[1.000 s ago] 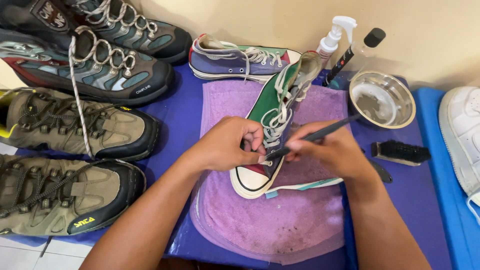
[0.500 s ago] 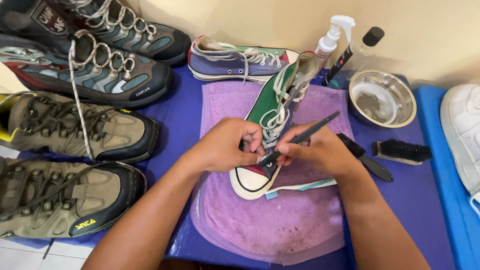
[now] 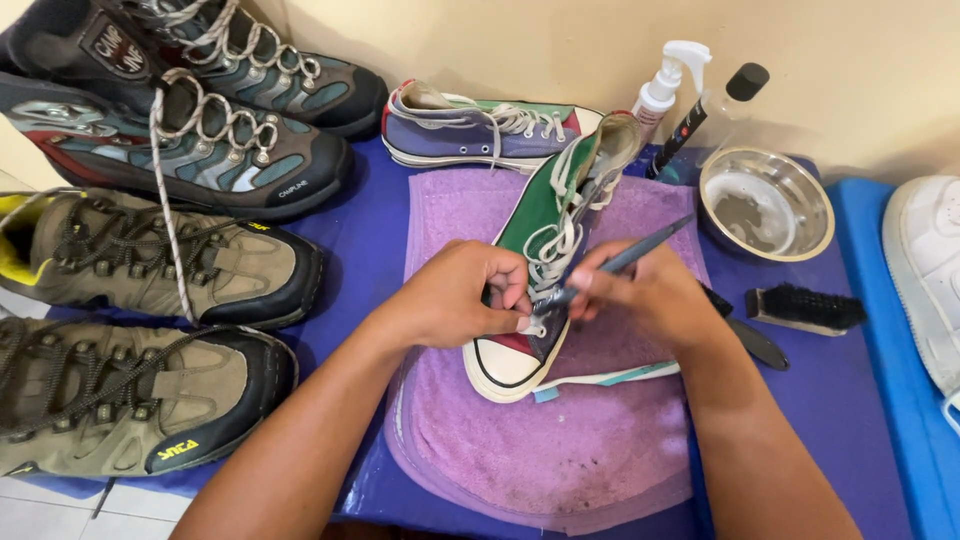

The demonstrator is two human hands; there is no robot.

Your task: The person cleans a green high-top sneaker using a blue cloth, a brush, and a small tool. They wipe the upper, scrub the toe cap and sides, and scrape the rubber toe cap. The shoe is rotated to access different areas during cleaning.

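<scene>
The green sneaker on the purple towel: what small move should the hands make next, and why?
Probably a short stroke of the thin brush along the laces near the toe. The right hand holds its tip at the lowest laces of the green sneaker, and the left hand steadies the shoe there on the purple towel.

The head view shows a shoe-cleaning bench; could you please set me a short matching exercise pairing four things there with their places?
Things:
1. metal bowl
2. black brush
3. green sneaker
4. tan hiking shoes

Places:
a. on the purple towel
b. far left
c. beside the spray bottle
d. right of the right hand

Pairs: 1-c, 2-d, 3-a, 4-b
</scene>
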